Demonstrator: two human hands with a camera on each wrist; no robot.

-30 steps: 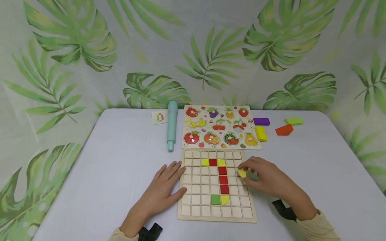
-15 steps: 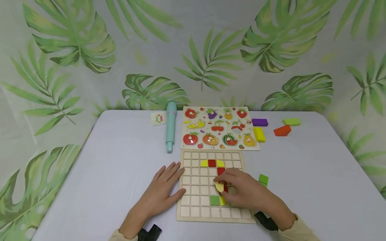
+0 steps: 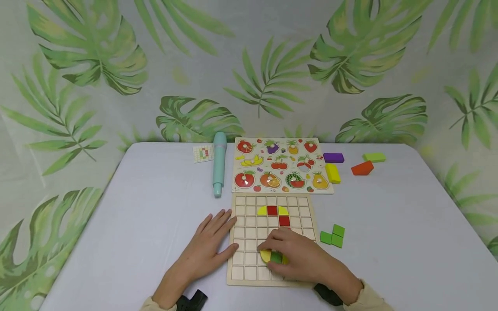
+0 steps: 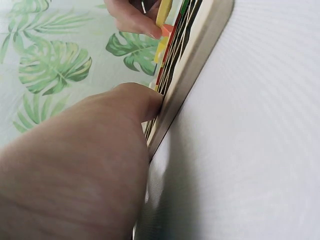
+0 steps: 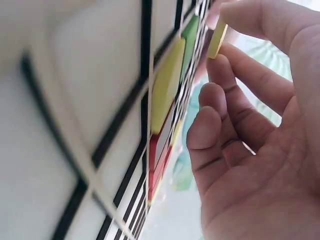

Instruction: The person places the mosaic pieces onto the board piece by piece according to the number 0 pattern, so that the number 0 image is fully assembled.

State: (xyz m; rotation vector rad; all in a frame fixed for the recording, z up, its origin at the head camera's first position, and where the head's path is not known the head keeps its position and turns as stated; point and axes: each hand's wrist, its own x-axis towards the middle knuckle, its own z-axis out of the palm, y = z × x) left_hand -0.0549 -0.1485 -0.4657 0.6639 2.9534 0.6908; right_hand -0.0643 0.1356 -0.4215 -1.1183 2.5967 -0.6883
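On the near left of the table [image 3: 155, 224], the left hand [image 3: 210, 246] lies flat with its fingers spread and straight, fingertips and thumb resting against the left edge of the wooden grid board [image 3: 237, 278], apparently steadying it. Next comes the board's own pattern: a column of red squares [image 3: 284, 221] topped by yellow caps, with a green square [image 3: 276, 257] low down. Over that lower row the right hand [image 3: 299, 259] pinches a small yellow quarter-round tile [image 3: 266, 255] between thumb and fingertips, holding it at the cell just left of the green square; the right wrist view shows the tile [image 5: 217, 37] tilted, not yet lying flat. It looks thin, stiff and light, probably smooth painted wood, so it is best held by its edges, since a tilted piece would likely jam against the cell's walls. Further right, loose green squares [image 3: 332, 236] sit on the table just beside the board.
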